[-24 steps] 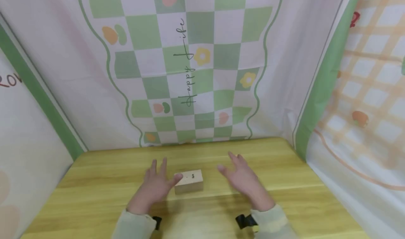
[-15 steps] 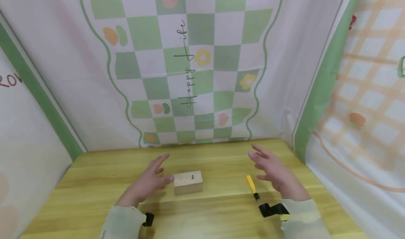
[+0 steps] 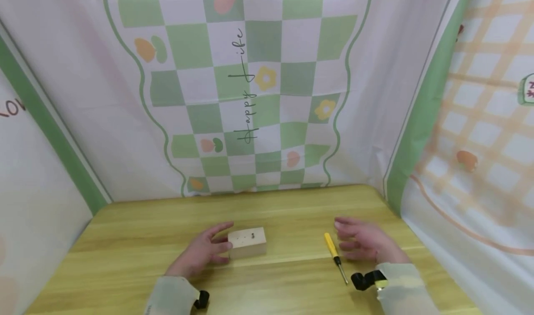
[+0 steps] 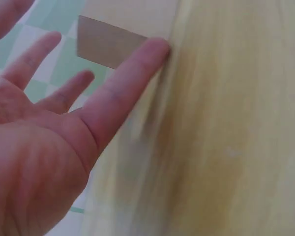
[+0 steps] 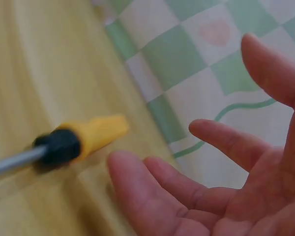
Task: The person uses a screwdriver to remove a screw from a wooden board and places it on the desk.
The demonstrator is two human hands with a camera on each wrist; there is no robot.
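On the table lies a pale wooden block [image 3: 247,249] with small holes and a small dark piece, perhaps a screw, on its top. My left hand [image 3: 202,252] is at the block's left end, fingers spread and thumb apart; a fingertip overlaps the block [image 4: 105,42] in the left wrist view, and I cannot tell if it touches. Farther right lies a screwdriver [image 3: 331,248] with a yellow and black handle, its metal shaft pointing toward the near side. Just right of the handle, my right hand [image 3: 367,242] has loosely bent, parted fingers and holds nothing. The screwdriver [image 5: 98,135] looks blurred in the right wrist view.
The wood-grain table [image 3: 283,287] ends at a checked green and white cloth [image 3: 267,120] behind. More patterned cloth [image 3: 479,134] hangs on the right, and white cloth with a green band stands on the left. Black wrist mounts [image 3: 367,280] stick out from the sleeves.
My right hand let go of the screwdriver, which now lies on the table, and moved right, then nearer. My left hand drew away left, then came back to the block's left end.
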